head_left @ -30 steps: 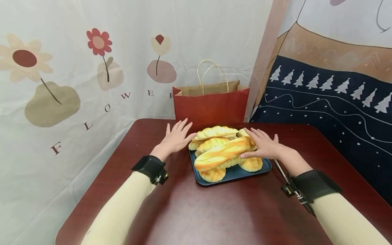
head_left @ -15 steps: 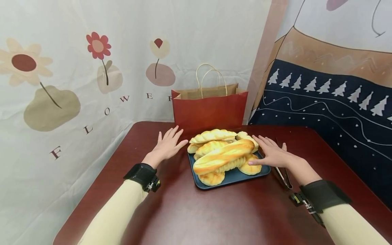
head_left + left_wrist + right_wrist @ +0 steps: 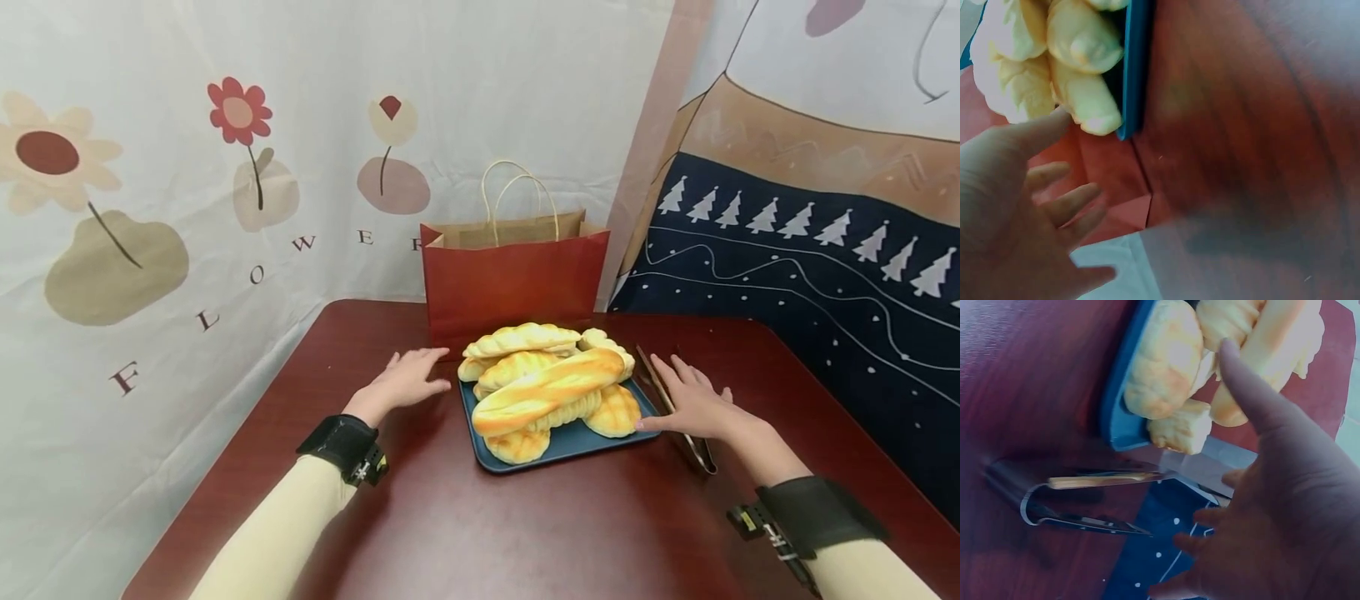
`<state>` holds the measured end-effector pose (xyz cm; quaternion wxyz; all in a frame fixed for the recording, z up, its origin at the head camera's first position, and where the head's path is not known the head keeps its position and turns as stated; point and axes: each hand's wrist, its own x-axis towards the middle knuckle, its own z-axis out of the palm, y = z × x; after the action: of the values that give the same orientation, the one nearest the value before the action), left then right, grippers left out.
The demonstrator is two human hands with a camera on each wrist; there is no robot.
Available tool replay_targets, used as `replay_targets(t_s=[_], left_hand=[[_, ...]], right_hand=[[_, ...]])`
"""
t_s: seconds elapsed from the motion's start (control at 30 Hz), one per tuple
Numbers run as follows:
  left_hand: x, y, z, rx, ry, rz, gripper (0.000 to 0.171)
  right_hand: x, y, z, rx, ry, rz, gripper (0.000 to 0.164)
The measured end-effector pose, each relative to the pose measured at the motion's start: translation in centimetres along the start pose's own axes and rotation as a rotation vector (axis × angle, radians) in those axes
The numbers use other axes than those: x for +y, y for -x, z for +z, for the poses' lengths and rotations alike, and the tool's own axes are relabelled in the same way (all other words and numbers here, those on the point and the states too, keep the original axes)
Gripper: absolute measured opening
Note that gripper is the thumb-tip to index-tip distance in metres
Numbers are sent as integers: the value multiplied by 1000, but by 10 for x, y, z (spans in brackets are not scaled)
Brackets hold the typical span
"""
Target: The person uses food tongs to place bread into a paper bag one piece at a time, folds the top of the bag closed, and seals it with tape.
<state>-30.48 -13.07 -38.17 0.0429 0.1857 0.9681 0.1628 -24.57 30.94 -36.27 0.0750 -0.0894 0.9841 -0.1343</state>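
A dark blue tray (image 3: 570, 442) on the table carries a pile of breads, with a long twisted loaf (image 3: 551, 392) across the top and a round bun (image 3: 613, 412) at the right. My left hand (image 3: 401, 383) is left of the tray, fingers extended, holding nothing. At the tray's right side my right hand (image 3: 697, 404) has its fingers spread and holds nothing. Partly hidden behind this hand is a pair of tongs (image 3: 703, 457). Their bent end and a wood-coloured strip (image 3: 1097, 481) show in the right wrist view, apart from the fingers.
Behind the tray stands a red paper bag (image 3: 517, 275) with its top open and twisted handles up. A white flower-printed cloth (image 3: 315, 150) hangs at the left and back, a navy tree-printed cloth (image 3: 787, 267) at the right. The reddish-brown table (image 3: 570, 533) has a glossy surface.
Both hands have drawn away from the breads, the left one leftward and lower, the right one rightward. The tongs now show more. Breads and tray keep their places.
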Motion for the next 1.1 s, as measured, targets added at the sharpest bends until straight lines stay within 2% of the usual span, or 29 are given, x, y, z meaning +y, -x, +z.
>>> replay_targets(t_s=[0.1, 0.2, 0.33, 0.43, 0.6, 0.77, 0.93, 1.1], left_hand=[[1, 2, 12, -101, 25, 29, 85], [8, 2, 21, -157, 59, 62, 101], [13, 5, 31, -167, 67, 68, 113], [12, 8, 37, -132, 58, 49, 119], [14, 8, 44, -40, 78, 50, 124], [12, 8, 53, 21, 63, 33, 126], [15, 7, 57, 28, 54, 23, 126], [18, 6, 55, 15, 66, 41, 130]], right_hand=[[5, 2, 5, -34, -8, 28, 123], [11, 7, 7, -81, -12, 90, 128], [15, 10, 12, -163, -50, 158, 125], [16, 13, 19, -190, -92, 192, 111], [19, 20, 29, -139, -130, 229, 88], [23, 20, 25, -47, -190, 249, 81], [30, 30, 17, 36, -108, 253, 83], [33, 46, 11, 132, -88, 242, 83]])
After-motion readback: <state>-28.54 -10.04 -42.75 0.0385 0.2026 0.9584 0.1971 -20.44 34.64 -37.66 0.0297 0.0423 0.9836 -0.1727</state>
